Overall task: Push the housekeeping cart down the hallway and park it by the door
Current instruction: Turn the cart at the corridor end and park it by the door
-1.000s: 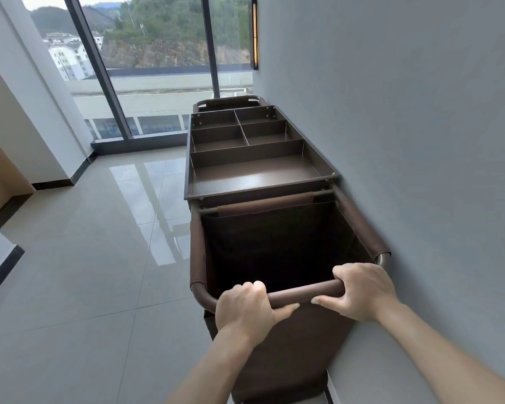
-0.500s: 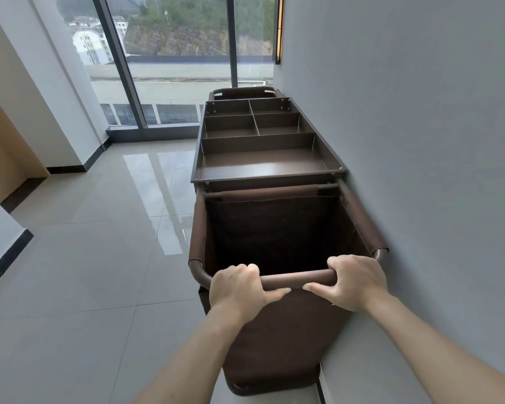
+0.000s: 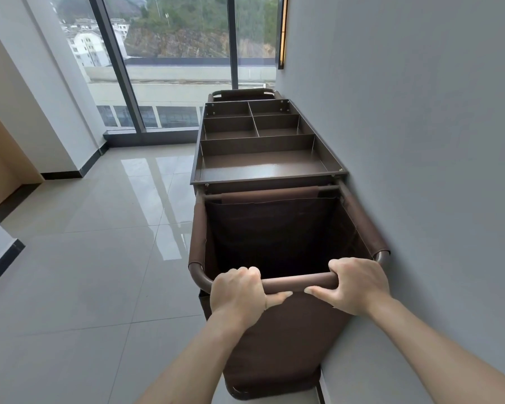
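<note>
Since the earlier frames the housekeeping cart (image 3: pixel 263 170) has advanced along the grey wall (image 3: pixel 405 170) toward the floor-to-ceiling window (image 3: pixel 172 53), which now fills more of the view; both hands keep the same grip on the handle bar (image 3: pixel 298 279).

Cart position: long side runs close against the grey wall, far end near the window. Contact with the wall cannot be confirmed.

Left hand (image 3: pixel 239 293): fingers curled over the handle bar from above, thumb extended along its underside, at the end of the bar farther from the wall.

Right hand (image 3: pixel 359 284): fingers wrapped over the same bar, thumb pointing toward the left hand, at the end nearest the wall.

Cart condition: dark brown fabric bag (image 3: pixel 274 345) hangs open beneath the bar. Beyond the bag, the divided top tray (image 3: pixel 263 161) shows one wide compartment and four smaller ones.

Surroundings: glossy tiled floor (image 3: pixel 85 258) on the cart's side away from the wall. A lit wall lamp (image 3: pixel 282 30) is mounted on the wall beside the window.
</note>
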`<state>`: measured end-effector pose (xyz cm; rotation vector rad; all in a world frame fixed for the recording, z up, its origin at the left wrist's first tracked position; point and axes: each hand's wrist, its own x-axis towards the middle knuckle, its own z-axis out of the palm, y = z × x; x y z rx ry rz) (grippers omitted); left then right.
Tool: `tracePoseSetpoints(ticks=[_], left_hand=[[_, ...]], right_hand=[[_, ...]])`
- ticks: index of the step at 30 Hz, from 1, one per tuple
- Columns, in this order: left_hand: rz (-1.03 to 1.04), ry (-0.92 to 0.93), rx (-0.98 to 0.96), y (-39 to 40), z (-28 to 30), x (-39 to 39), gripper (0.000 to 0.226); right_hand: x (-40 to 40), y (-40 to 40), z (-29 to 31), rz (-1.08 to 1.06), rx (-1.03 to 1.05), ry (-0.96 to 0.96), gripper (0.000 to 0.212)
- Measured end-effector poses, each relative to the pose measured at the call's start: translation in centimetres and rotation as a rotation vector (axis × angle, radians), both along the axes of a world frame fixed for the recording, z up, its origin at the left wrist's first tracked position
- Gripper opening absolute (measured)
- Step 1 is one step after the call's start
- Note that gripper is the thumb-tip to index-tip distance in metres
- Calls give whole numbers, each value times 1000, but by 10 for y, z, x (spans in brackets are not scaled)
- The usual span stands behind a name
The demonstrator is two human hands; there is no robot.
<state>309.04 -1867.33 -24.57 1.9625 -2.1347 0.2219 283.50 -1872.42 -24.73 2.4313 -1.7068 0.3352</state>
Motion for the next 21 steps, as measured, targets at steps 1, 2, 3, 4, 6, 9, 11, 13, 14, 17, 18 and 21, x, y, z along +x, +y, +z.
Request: tracePoseSetpoints(ticks=[1,2,3,4,6,9,11,13,14,17,18,21], left_hand=[[-4,1,1,-5,0,1,71],[-5,3,8,-11,0,3,71],[-5,7,19,-17,0,4,71],[-4,15,32,-23,0,6,71],[6,27,57,-34,-1,9,71],[8,24,71,-50,0,12,71],[4,14,65,-59,-2,14,71],[2,11,56,-68,-5,16,70],[1,6,52,-72,-6,18,70],[11,-7,62,-82,-7,19,72],[16,-4,61,-85,-7,19,73],[29,10,43,-91,-6,20,77]], right_hand=[[1,-5,0,-1,2,1,75],[3,-11,1,-1,2,2,75],[4,-16,2,-1,3,6,75],[5,-21,3,0,9,11,75],[8,-31,5,5,18,11,74],[12,-47,5,9,16,5,72],[14,-55,4,8,11,1,72],[16,-63,3,9,-1,-1,72],[16,-66,3,9,-3,-3,71],[17,-76,2,3,1,-7,72],[18,-79,2,3,1,-12,72],[20,-86,2,7,-4,-31,72]])
